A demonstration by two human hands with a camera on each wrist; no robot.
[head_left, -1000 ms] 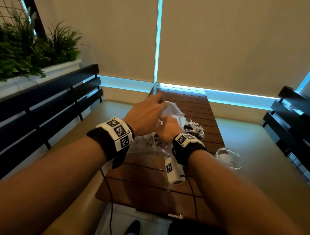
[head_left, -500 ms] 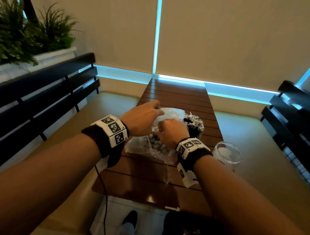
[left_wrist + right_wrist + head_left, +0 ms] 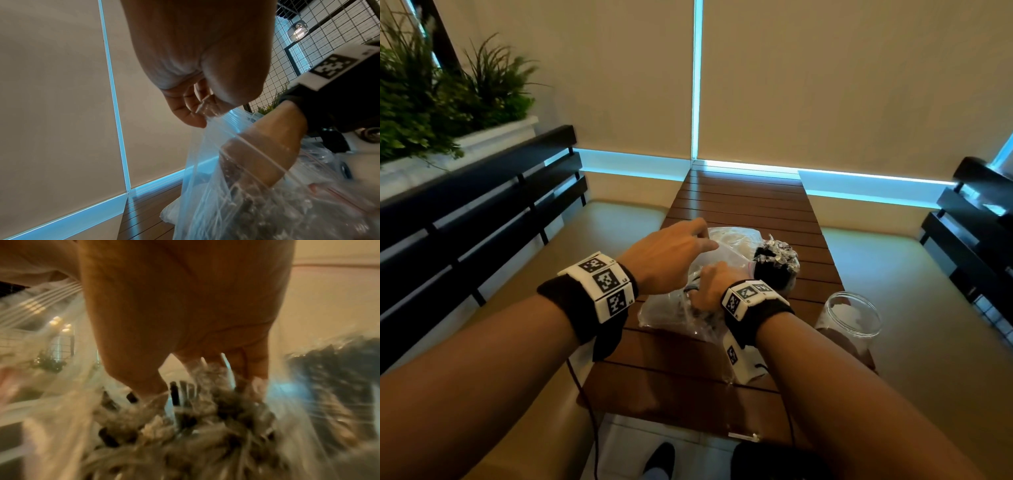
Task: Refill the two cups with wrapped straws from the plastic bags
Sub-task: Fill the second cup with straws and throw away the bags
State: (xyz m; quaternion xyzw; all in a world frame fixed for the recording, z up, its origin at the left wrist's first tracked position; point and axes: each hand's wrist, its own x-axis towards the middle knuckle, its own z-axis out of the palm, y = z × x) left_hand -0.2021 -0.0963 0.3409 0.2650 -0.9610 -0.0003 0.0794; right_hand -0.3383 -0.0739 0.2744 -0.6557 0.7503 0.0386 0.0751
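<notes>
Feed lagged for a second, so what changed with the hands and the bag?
The right hand went down into the plastic bag among the wrapped straws. The left hand dropped with the bag's rim, still pinching it. The full cup and the empty cup stayed put.

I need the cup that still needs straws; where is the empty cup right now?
In the head view the empty cup stands at the table's right edge, just right of the right hand, nearer than the full cup.

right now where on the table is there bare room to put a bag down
Bare slats at the table's far end, beyond the plastic bag and full cup, and along the near edge. Crowded mid-table: left hand, right hand, bag, both cups; empty cup at the right edge.
</notes>
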